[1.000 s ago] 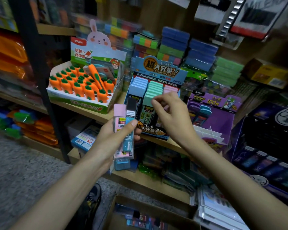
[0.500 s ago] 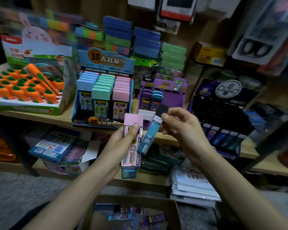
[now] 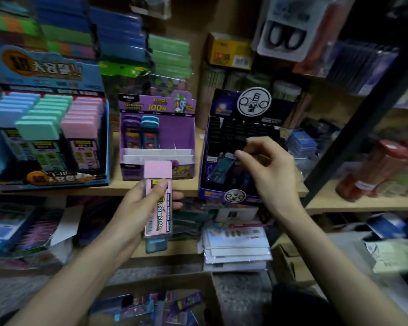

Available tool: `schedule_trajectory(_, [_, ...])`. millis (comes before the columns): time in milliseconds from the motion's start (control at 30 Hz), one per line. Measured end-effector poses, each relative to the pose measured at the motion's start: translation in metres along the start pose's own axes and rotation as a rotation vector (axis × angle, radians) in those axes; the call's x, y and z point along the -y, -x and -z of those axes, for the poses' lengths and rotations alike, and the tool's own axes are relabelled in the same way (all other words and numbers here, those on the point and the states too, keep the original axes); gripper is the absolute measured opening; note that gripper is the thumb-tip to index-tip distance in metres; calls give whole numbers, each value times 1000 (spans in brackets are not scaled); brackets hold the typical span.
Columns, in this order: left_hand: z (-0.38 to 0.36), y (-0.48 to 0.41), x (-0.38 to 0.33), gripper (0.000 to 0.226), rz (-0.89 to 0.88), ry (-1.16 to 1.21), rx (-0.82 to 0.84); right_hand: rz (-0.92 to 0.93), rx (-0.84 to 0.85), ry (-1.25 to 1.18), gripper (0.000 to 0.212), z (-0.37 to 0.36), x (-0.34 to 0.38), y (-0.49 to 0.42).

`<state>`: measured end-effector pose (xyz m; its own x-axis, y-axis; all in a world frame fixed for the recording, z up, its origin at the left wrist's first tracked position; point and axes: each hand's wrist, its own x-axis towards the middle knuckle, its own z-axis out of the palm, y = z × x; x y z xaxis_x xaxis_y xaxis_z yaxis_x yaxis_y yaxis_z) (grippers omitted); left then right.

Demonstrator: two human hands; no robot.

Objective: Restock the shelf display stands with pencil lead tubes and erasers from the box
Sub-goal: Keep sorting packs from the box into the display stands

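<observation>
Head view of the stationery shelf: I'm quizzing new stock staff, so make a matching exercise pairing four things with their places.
1. pink flat lead tube
2. black-capped teal lead tube
3. purple cardboard display stand
4. brown cardboard box

A. lowest in view
B. pinched by the right hand at the dark display stand
C. gripped in the left hand
D. on the wooden shelf

Pairs: 1-C, 2-B, 3-D, 4-A

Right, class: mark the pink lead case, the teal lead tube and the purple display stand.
pink lead case (image 3: 161, 215): head view, on its printed label.
teal lead tube (image 3: 220, 169): head view, middle of its body.
purple display stand (image 3: 177, 131): head view, bare back wall.
</observation>
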<state>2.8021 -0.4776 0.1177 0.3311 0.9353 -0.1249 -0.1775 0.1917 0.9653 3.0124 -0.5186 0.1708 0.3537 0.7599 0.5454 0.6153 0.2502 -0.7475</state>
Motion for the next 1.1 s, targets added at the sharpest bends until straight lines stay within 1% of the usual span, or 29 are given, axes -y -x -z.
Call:
schedule_trajectory(133, [-1, -3, 4, 23, 4, -5, 2, 49, 69, 66, 15, -11, -3, -2])
schedule_trajectory(200, [-1, -4, 3, 25, -4, 4, 7, 61, 80, 62, 15, -12, -3, -4])
schedule_trajectory(300, [-1, -4, 3, 25, -14, 16, 13, 33, 99, 27, 13, -15, -4, -5])
schedule_trajectory(400, [0, -3, 3, 25, -8, 23, 16, 8, 130, 73, 12, -22, -7, -2])
schedule_trajectory(500, [1, -2, 3, 25, -9, 24, 23, -23, 95, 111, 13, -28, -9, 0])
schedule_trajectory(567, [1, -1, 2, 25, -12, 30, 36, -24, 66, 160, 15, -31, -8, 0])
schedule_trajectory(667, [4, 2, -1, 33, -19, 46, 44, -17, 98, 295, 20, -30, -4, 2])
schedule_trajectory(733, [8, 5, -3, 38, -26, 49, 46, 55, 92, 431, 22, -26, 1, 10])
schedule_trajectory(767, [9, 7, -4, 39, -30, 49, 47, 105, 66, 460, 22, -24, 4, 14])
schedule_trajectory(800, [11, 8, -4, 39, -32, 50, 51, 139, 43, 439, 19, -22, 9, 19])
schedule_trajectory(833, [12, 10, -5, 40, -33, 47, 56, 138, 43, 365, 16, -23, 15, 24])
schedule_trajectory(867, [12, 12, -5, 42, -33, 41, 63, 94, 78, 254, 12, -26, 21, 29])
schedule_trajectory(933, [14, 15, -6, 45, -37, 27, 76, -90, 225, 29, 9, -39, 31, 39])
schedule_trajectory(1000, [18, 19, -7, 45, -49, 11, 85, -283, 355, -167, 12, -57, 39, 45])
schedule_trajectory(1100, [30, 26, -11, 42, -72, -26, 70, -432, 411, -414, 13, -79, 50, 48])
